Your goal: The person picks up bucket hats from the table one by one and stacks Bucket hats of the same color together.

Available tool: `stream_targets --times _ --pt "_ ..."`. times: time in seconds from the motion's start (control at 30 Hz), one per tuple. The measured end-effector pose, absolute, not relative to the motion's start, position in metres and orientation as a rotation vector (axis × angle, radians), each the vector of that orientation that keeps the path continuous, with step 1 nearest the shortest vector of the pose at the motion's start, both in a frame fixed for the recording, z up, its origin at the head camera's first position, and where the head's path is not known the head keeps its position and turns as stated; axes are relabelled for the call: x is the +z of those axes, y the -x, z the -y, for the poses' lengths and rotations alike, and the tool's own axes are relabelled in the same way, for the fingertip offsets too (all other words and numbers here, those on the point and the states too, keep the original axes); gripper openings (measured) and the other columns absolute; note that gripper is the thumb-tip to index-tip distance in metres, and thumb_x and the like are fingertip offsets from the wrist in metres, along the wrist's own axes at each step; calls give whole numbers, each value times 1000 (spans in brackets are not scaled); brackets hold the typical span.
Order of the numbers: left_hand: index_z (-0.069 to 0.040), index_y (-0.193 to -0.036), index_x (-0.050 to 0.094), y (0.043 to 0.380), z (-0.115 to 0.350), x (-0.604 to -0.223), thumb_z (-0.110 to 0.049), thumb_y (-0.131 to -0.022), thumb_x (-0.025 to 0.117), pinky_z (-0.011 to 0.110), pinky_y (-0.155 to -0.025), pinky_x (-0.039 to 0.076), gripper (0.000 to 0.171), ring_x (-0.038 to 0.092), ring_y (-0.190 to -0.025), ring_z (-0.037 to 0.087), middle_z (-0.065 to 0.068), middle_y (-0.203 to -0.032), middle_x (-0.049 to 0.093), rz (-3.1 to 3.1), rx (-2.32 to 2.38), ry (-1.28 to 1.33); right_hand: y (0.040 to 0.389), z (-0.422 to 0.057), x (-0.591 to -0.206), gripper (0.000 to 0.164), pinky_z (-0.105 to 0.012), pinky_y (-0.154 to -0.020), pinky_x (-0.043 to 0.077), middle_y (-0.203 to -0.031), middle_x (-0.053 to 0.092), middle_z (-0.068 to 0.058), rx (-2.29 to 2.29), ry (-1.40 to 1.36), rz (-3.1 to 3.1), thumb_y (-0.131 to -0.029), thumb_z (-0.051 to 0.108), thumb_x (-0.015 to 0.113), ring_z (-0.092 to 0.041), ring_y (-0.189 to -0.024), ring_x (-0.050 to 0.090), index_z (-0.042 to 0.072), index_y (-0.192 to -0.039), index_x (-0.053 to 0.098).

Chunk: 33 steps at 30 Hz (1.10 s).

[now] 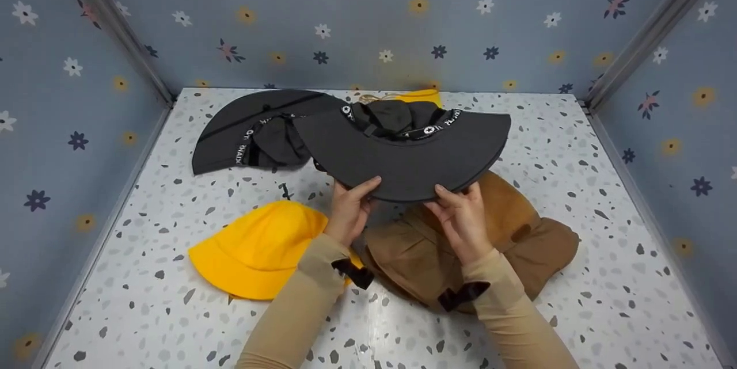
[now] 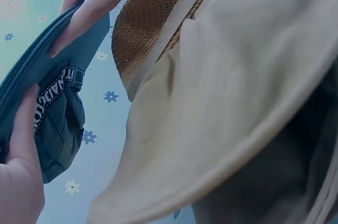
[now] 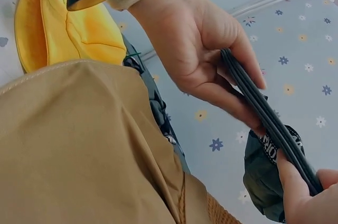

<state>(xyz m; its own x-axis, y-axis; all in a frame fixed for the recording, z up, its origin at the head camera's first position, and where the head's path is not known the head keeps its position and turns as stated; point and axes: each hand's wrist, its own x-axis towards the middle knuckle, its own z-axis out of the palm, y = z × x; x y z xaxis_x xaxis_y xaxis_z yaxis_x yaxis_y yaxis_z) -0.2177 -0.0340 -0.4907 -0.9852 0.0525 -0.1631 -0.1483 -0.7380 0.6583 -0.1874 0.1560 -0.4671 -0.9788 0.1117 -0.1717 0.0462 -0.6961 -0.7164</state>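
Both hands hold a black wide-brimmed sun hat [image 1: 397,170] above the table, its brim making a half-round shape. My left hand [image 1: 348,213] pinches the brim's lower edge on the left, and my right hand [image 1: 463,219] pinches it on the right. White lettering runs along the hat's band; its soft crown [image 1: 397,115] hangs on the far side. In the right wrist view the brim [image 3: 269,121] is seen edge-on, in layers, between thumb and fingers of the right hand [image 3: 195,44]. Under the right forearm lies a brown hat [image 1: 403,242], partly covered.
A second black hat [image 1: 230,133] lies at the back left. A yellow bucket hat [image 1: 259,248] sits front left. Another yellow piece [image 1: 423,96] with a cord shows behind the held hat. Flower-patterned walls [image 1: 368,23] stand around the speckled table [image 1: 149,311]. A brown woven part [image 2: 148,28] shows beside beige cloth.
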Motion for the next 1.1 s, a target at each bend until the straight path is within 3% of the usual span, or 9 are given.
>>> stream_targets --times 0.37,0.6,0.77,1.0,1.1 --pt "-19 -148 28 216 46 -491 14 -87 61 38 -77 62 77 72 -87 23 12 -115 58 -1138 2816 249 191 -157 -469 58 -35 -81 60 -111 66 -8 2894 351 1291 -93 -17 49 -19 -91 72 15 -140 40" --pt "-23 -155 20 216 57 -492 14 -88 60 36 -93 57 87 62 -114 26 13 -142 44 -1178 2800 281 194 -156 -466 64 -39 -93 57 -116 69 -8 2967 343 1268 -94 -15 47 -22 -103 71 13 -150 32" --pt "-24 -156 17 216 68 -493 14 -88 60 35 -95 56 89 54 -126 29 13 -148 40 -1169 2792 324 197 -156 -462 64 -40 -96 56 -120 67 -7 3001 309 1237 -98 -10 44 -22 -107 70 15 -154 25" --pt "-25 -155 20 217 83 -488 13 -89 61 32 -83 59 87 67 -103 21 12 -140 47 -1205 2793 353 208 -153 -452 57 -39 -83 61 -113 70 -8 2994 317 1399 -100 -6 45 -22 -98 73 12 -151 27" --pt "-27 -155 20 219 88 -487 13 -89 61 33 -84 60 87 68 -103 20 11 -141 47 -1203 2806 351 214 -149 -448 54 -38 -75 62 -106 73 -8 2964 294 1505 -100 -5 48 -23 -91 74 12 -149 31"
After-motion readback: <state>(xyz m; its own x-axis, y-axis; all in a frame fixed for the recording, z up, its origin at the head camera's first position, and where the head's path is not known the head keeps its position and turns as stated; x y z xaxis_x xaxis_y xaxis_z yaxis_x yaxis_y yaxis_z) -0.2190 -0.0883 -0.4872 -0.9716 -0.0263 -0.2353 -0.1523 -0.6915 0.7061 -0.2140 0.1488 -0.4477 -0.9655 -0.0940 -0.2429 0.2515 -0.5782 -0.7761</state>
